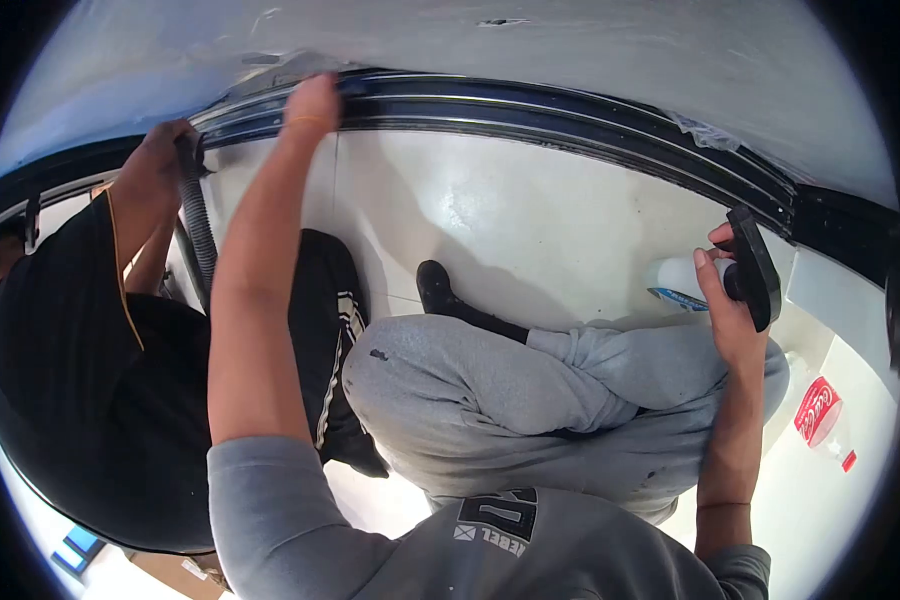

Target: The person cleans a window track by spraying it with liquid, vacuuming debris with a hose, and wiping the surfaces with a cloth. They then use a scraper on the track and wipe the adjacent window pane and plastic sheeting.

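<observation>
My left hand (315, 103) reaches far forward and touches, or is very close to, the black grooved rail (490, 108). Its fingers are blurred and partly hidden, so what is in them, if anything, cannot be made out. Closer to me on the right, my right hand (727, 300) is wrapped around a spray bottle (756, 268). The bottle has a large black spray head and a white body with a blue label, tilted over to the left. Metallic strips run along the rail.
At left, a person in black clothing (90, 370) crouches beside me, one hand (165, 150) at a black corrugated hose (198, 220). A Coca-Cola bottle (821, 415) is at right. A pale panel (570, 50) rises behind the rail. A cardboard box (170, 575) sits lower left.
</observation>
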The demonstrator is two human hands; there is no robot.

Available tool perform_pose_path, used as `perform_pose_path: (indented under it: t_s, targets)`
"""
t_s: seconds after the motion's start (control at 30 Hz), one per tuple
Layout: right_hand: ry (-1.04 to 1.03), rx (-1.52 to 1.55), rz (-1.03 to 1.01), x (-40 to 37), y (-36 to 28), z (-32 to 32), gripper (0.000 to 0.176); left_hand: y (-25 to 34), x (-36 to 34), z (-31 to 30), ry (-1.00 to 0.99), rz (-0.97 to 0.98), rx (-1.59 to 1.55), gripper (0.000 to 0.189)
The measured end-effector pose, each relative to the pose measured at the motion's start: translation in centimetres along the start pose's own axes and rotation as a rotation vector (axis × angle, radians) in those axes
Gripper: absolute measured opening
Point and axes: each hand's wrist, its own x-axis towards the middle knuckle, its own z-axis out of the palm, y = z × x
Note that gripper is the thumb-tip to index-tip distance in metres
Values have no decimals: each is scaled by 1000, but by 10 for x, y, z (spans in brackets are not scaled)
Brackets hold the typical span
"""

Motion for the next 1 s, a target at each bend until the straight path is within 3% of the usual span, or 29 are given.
perform_pose_path:
  t_s: [0.07, 0.17, 0.27, 0.4, 0.47, 0.53, 0.7, 0.77, 0.87, 1.0]
  targets:
    - [13, 59, 32, 1, -2, 1, 23, -43, 4, 8, 80, -172, 4, 28]
    - [-15, 52, 43, 4, -4, -1, 21, -38, 1, 20, 174, -192, -10, 32]
    - [-39, 92, -12, 4, -3, -1, 21, -54, -14, 21, 143, -253, -166, 32]
    - [-63, 142, -55, 4, -2, 0, 21, -66, -18, -4, 204, -234, -237, 34]
    - [-73, 143, -48, 2, -2, 1, 21, -63, -13, -11, 216, -76, -201, 35]
    - [-73, 145, -40, 2, -4, 1, 20, -27, -15, -25, 187, 97, -181, 35]
    - [-46, 191, -51, 2, 0, 0, 20, 79, -38, -45, 56, 198, -174, 36]
    - [-76, 180, -57, 2, 0, -2, 20, 90, -35, -41, 62, 285, -206, 38]
    - [-71, 208, -50, 1, -2, 0, 20, 98, -16, -38, 156, 248, -224, 39]
    - [-48, 187, -57, 1, -2, 1, 19, 78, -13, -40, 52, -68, 26, 44]
